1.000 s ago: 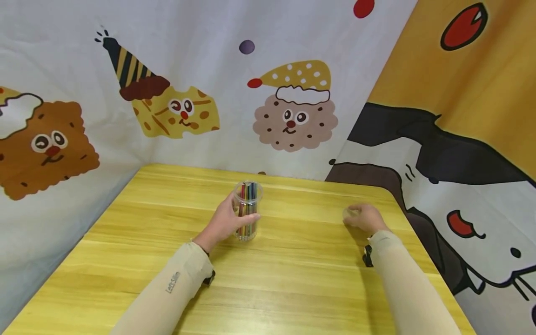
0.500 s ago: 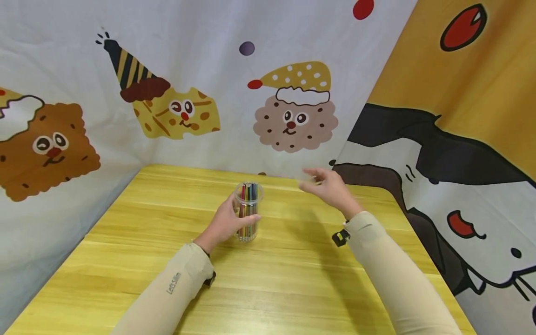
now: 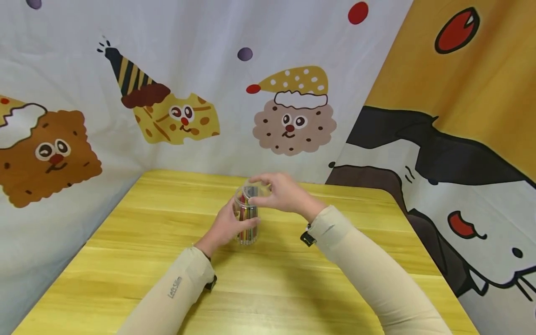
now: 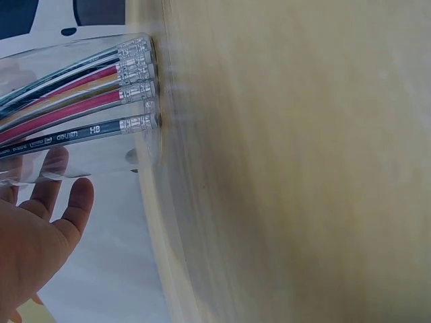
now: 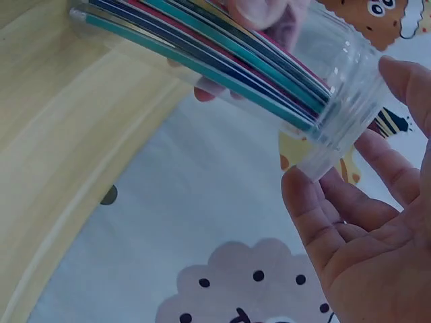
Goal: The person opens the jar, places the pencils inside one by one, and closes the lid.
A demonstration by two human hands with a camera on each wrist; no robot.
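Note:
A clear plastic jar (image 3: 248, 223) stands upright on the table, filled with pencils (image 4: 67, 111) in several colours, their eraser ends down at the base. My left hand (image 3: 224, 223) grips the jar's side, thumb in front and fingers behind. At the jar's mouth, my right hand (image 3: 282, 193) holds a clear lid (image 5: 320, 160) by its edge between thumb and fingers. In the right wrist view the lid sits against the jar's rim; whether it is fully seated I cannot tell.
The wood-grain table (image 3: 176, 209) extends around the jar on all sides. A cartoon-printed curtain (image 3: 201, 153) hangs close behind its far edge and along both sides.
My right hand has carried the lid leftward from the table's right side, up over the table, to the jar's mouth. The left hand keeps its grip on the jar.

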